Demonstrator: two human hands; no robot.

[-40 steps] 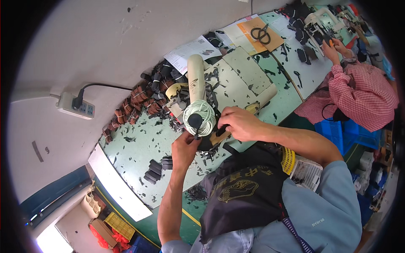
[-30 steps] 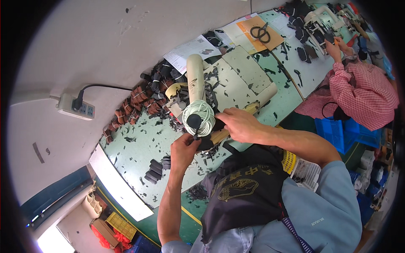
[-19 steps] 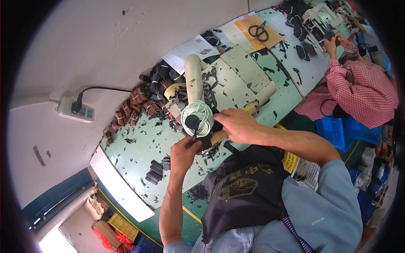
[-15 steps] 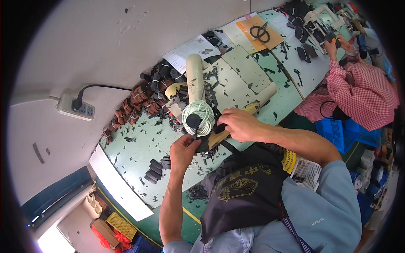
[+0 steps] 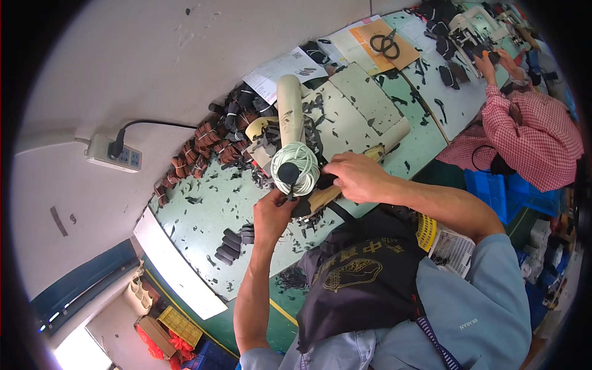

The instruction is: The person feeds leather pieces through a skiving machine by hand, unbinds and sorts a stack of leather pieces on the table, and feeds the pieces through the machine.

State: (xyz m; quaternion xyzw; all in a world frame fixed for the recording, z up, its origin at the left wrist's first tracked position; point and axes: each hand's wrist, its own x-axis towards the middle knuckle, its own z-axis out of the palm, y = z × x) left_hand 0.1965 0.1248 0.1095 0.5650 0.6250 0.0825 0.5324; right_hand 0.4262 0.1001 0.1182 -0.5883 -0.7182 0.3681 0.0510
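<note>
Near the middle of the bench stands a cream sewing-type machine (image 5: 288,108) with a coil of pale green cord (image 5: 305,161) around its end and a round black knob (image 5: 288,173) in front. My left hand (image 5: 272,217) is closed beside the knob, pinching the edge of a black material piece (image 5: 301,207) low at the machine. To the right of the coil, my right hand (image 5: 356,177) is curled with fingertips together. Something dark shows under those fingers, too hidden to name. A wooden strip (image 5: 324,196) runs along the machine bed's near edge, between my hands.
Brown tied bundles (image 5: 201,139) and black bundles line the wall. Several dark rolled pieces (image 5: 229,246) lie left among black scraps. Scissors (image 5: 385,44) rest on an orange envelope (image 5: 404,54). A power strip (image 5: 115,154) hangs at left; a co-worker in checked clothing (image 5: 524,129) sits right.
The whole view has shifted slightly right and up. My right fingertips have drawn a little away from the coil, and the dark piece under them shows less. My left hand keeps its pinch.
</note>
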